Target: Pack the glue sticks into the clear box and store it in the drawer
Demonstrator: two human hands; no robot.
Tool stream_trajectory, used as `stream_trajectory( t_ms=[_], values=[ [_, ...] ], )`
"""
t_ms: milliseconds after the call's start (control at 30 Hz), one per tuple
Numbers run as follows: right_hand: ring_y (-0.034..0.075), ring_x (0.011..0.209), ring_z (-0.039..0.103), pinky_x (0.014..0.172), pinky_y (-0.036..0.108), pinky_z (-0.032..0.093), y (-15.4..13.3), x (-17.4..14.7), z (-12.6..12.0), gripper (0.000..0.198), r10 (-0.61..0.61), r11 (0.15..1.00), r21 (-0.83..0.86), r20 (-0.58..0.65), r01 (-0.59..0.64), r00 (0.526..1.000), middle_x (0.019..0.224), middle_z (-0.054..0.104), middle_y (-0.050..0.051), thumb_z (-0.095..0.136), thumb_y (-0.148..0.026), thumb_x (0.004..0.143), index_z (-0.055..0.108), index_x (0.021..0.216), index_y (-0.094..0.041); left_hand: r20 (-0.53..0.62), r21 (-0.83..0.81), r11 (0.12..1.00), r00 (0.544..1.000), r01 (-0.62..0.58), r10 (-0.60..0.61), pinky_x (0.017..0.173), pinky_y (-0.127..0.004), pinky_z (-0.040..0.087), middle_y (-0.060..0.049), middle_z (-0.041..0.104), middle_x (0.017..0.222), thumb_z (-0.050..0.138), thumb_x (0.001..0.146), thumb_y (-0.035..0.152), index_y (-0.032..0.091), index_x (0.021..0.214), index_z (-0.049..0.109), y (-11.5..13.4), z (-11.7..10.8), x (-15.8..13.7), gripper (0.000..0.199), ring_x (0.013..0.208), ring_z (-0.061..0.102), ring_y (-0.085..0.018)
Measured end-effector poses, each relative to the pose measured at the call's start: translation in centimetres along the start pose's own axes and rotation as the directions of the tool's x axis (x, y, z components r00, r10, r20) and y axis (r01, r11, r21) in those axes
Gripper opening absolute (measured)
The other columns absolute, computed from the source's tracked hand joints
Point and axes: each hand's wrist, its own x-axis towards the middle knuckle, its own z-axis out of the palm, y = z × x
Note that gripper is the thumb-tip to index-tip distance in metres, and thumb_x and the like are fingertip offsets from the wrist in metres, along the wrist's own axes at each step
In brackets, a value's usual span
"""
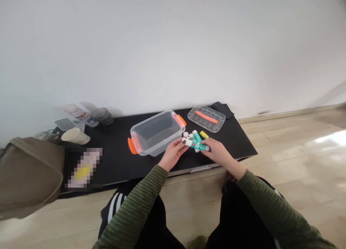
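1. Both forearms reach forward, angled inward; hands meet over desk (119, 162), close to front edge.
2. Left hand (172, 154): fingers bent, pinching white end of teal-and-white glue stick (198, 145).
3. Right hand (216, 150): fingers curled around opposite, dark end of same stick. Stick lies roughly sideways between hands, dipping slightly right.
4. More teal-and-white sticks (196, 135) just behind it, plus yellow stick (204, 134); contact with right fingers unclear.
5. Open clear box (137, 154) just left of sticks, orange latches spread; lid (207, 118) behind sticks.
6. Room: bare desk strip from lid to right edge; wall (173, 50) bounds the rear.
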Motion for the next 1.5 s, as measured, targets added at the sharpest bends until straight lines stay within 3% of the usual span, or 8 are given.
stream_trajectory(
  t_ms=[400, 700, 900, 1033, 1133, 1267, 1367, 1500],
  values=[
    [0.017, 0.081, 0.065, 0.079, 0.029, 0.051, -0.4, -0.2, -0.1, 0.028, -0.031, 0.99, 0.135, -0.065, 0.039, 0.997, 0.105, 0.068, 0.008, 0.063, -0.024, 0.088, 0.069, 0.115, -0.022, 0.016, 0.019, 1.0, 1.0, 0.001, -0.001, 0.102, -0.035, 0.052, -0.005, 0.075, 0.097, 0.083, 0.072, 0.022, 0.013, 0.096, 0.073, 0.2, 0.4, -0.6, 0.028, 0.091, 0.069, -0.015],
    [0.017, 0.076, 0.065, 0.075, 0.028, 0.051, -0.8, -0.3, -0.7, 0.03, 0.135, 0.97, 0.198, 0.059, -0.144, 0.989, 0.094, 0.073, 0.004, 0.064, -0.027, 0.083, 0.075, 0.111, -0.025, 0.048, 0.107, 0.994, 0.999, -0.017, 0.012, 0.101, -0.037, 0.05, -0.008, 0.074, 0.102, 0.084, 0.071, 0.027, 0.012, 0.1, 0.073, 0.2, 0.3, -0.7, 0.033, 0.095, 0.069, -0.017],
    [0.019, 0.07, 0.067, 0.068, 0.031, 0.055, -0.2, -0.5, 0.0, 0.038, 0.225, 0.776, 0.512, 0.32, -0.368, 0.92, 0.081, 0.073, 0.004, 0.061, -0.046, 0.085, 0.076, 0.108, -0.02, 0.084, 0.171, 0.985, 0.996, -0.003, -0.012, 0.096, -0.035, 0.052, -0.008, 0.074, 0.099, 0.086, 0.068, 0.03, 0.012, 0.099, 0.074, 0.2, 0.2, -0.5, 0.038, 0.09, 0.069, -0.017],
    [0.019, 0.072, 0.067, 0.066, 0.03, 0.055, 0.5, -0.6, 0.7, 0.046, 0.229, 0.693, 0.579, 0.389, -0.43, 0.892, 0.078, 0.071, 0.003, 0.066, -0.054, 0.079, 0.074, 0.104, -0.017, 0.082, 0.17, 0.985, 0.996, 0.018, -0.033, 0.094, -0.033, 0.052, -0.008, 0.074, 0.099, 0.085, 0.07, 0.03, 0.012, 0.1, 0.073, 0.0, 0.4, -0.7, 0.038, 0.09, 0.068, -0.016],
    [0.017, 0.068, 0.064, 0.063, 0.028, 0.052, 0.7, -0.6, 1.0, 0.045, 0.233, 0.736, 0.532, 0.383, -0.419, 0.894, 0.077, 0.07, 0.003, 0.066, -0.054, 0.078, 0.073, 0.102, -0.017, 0.081, 0.152, 0.988, 0.996, 0.02, -0.033, 0.094, -0.033, 0.052, -0.009, 0.074, 0.1, 0.085, 0.07, 0.031, 0.012, 0.101, 0.073, -0.4, 0.7, -0.8, 0.038, 0.091, 0.068, -0.016],
    [0.016, 0.067, 0.062, 0.063, 0.026, 0.047, 0.2, -0.2, 0.4, 0.034, 0.195, 0.88, 0.366, 0.306, -0.304, 0.932, 0.074, 0.069, 0.001, 0.062, -0.048, 0.084, 0.074, 0.095, -0.018, 0.063, 0.191, 0.981, 0.998, -0.039, 0.027, 0.095, -0.036, 0.051, -0.009, 0.074, 0.103, 0.083, 0.071, 0.035, 0.013, 0.104, 0.072, -0.9, 0.9, -0.1, 0.04, 0.092, 0.068, -0.018],
    [0.017, 0.072, 0.063, 0.066, 0.026, 0.044, 0.3, 0.5, -0.9, 0.03, 0.222, 0.936, 0.224, 0.223, -0.271, 0.949, 0.078, 0.072, 0.002, 0.059, -0.045, 0.087, 0.075, 0.095, -0.021, -0.013, 0.374, 0.914, 0.984, -0.16, 0.178, 0.096, -0.041, 0.051, -0.009, 0.073, 0.102, 0.078, 0.076, 0.035, 0.015, 0.105, 0.072, -1.2, 0.5, 1.1, 0.036, 0.092, 0.067, -0.02],
    [0.02, 0.085, 0.065, 0.071, 0.026, 0.043, 2.1, 1.4, -2.4, 0.029, 0.354, 0.935, -0.038, 0.019, -0.354, 0.935, 0.091, 0.073, 0.005, 0.058, -0.041, 0.088, 0.074, 0.1, -0.021, 0.048, 0.769, 0.573, 0.92, -0.282, 0.388, 0.103, -0.046, 0.045, -0.01, 0.07, 0.109, 0.068, 0.082, 0.022, 0.02, 0.103, 0.073, -1.4, -0.3, 2.6, 0.022, 0.096, 0.064, -0.024]
  ],
)
